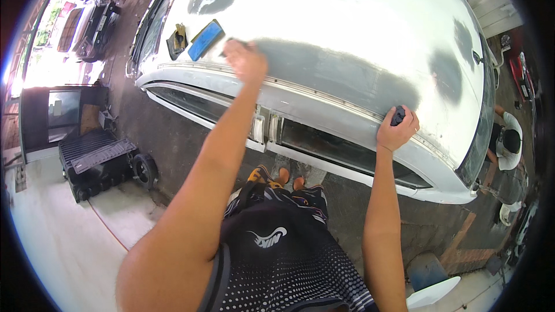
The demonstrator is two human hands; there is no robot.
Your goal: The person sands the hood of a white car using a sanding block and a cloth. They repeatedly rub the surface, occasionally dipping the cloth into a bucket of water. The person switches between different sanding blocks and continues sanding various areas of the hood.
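Note:
A white car roof (370,29) with grey patches spreads before me. At its near left edge my left hand (247,62) is pressed down, slightly blurred, over a small dark grey sheet whose edge shows past the fingertips. My right hand (398,130) is farther right along the same edge, fingers closed around a crumpled black lump (398,116); whether it is cloth or paper I cannot tell. Left of my left hand lies a blue sanding block (206,40). Beside that block is a folded black-and-tan piece (177,41), like worn sandpaper.
Below the roof run the car's side windows (341,149). A black ridged box (98,159) and a small wheel (145,171) stand on the floor at left. Another person (509,141) crouches at right beyond the car. A dark vehicle (89,29) is parked at far left.

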